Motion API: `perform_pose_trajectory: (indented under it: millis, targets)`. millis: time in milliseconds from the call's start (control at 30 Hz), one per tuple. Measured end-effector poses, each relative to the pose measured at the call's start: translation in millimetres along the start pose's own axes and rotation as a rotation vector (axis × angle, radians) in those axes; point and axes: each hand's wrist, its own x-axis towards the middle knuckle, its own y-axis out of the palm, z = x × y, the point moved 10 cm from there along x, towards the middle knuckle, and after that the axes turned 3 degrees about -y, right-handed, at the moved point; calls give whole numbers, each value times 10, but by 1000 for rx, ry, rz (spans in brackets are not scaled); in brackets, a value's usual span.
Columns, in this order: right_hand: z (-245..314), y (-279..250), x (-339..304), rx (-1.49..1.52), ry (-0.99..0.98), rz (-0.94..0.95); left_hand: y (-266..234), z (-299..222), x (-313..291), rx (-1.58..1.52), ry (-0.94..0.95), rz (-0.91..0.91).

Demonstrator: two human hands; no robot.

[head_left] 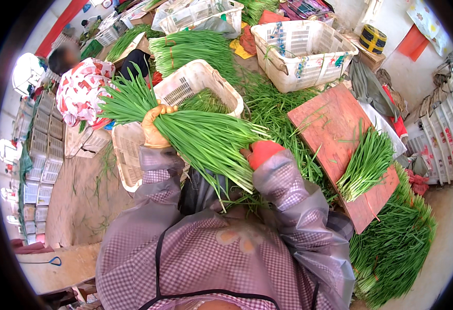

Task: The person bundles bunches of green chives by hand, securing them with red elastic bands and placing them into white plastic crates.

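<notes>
Purple-checked smock fabric (206,266) under cloudy translucent plastic fills the foreground. Beyond it, the left hand (156,125), in a tan glove, is wrapped closed around a thick bunch of long green leaves with pale stem ends (206,135), nearer the leafy tips than the stems. That bunch slants in the air across the near right edge of a dirty-white slotted plastic basket (175,87). The right hand (262,153), in a red covering, is at the stem ends; its fingers are partly hidden, so I cannot tell how far they close. Several stems droop below the rest; good work here probably means drawing those strays level, while the left grip should be firm without bruising leaves. A smaller green bunch (367,164) lies along the right edge of a reddish wooden board (322,129), towards its near corner.
</notes>
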Motion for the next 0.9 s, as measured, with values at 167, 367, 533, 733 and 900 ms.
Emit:
perform_pose_trajectory:
  millis: [167, 367, 533, 733, 900]
  targets:
    - [28, -133, -75, 135, -100, -223, -52, -9, -6, 31, 15, -41]
    - [-199, 171, 105, 94, -137, -360, 33, 27, -36, 20, -3, -10]
    - [-305, 258, 87, 24, -121, -412, -58, 68, -34, 35, -9, -48]
    - [-850, 125, -577, -33, 89, -331, -495, 11, -6, -4, -6, -190]
    - [-1632, 976, -636, -89, 189, 144, -838, 74, 8, -80, -14, -279]
